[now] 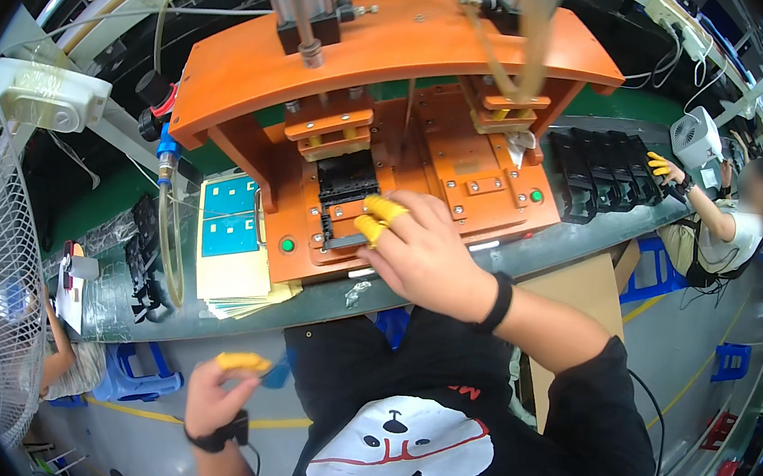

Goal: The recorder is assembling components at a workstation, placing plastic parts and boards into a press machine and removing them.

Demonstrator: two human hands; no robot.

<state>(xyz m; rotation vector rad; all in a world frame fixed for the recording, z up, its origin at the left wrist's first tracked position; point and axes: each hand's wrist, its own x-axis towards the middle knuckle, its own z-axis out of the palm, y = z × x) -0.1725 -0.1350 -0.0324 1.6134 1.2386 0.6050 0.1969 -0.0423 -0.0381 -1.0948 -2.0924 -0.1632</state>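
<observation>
A black plastic part (pixel 348 177) lies in the left nest of an orange press (pixel 412 32), beneath a raised press head. My right hand (pixel 431 257), with yellow finger cots, reaches over the front of that nest. Its bent fingers and thumb close at the part's near right edge; the exact contact is partly hidden. Lower left, away from the bench, my left hand (pixel 221 396) is pinched, also with a yellow cot. From its fingertips sticks out a thin blue piece (pixel 279 369), blurred by motion.
Yellow sheets with blue labels (pixel 231 233) are stacked left of the press. Black parts (pixel 145 255) lie farther left; several black trays (pixel 602 173) are on the right. A fan guard (pixel 4 291) stands at far left. Co-workers sit at both sides; one gloved hand (pixel 666 168) reaches the trays.
</observation>
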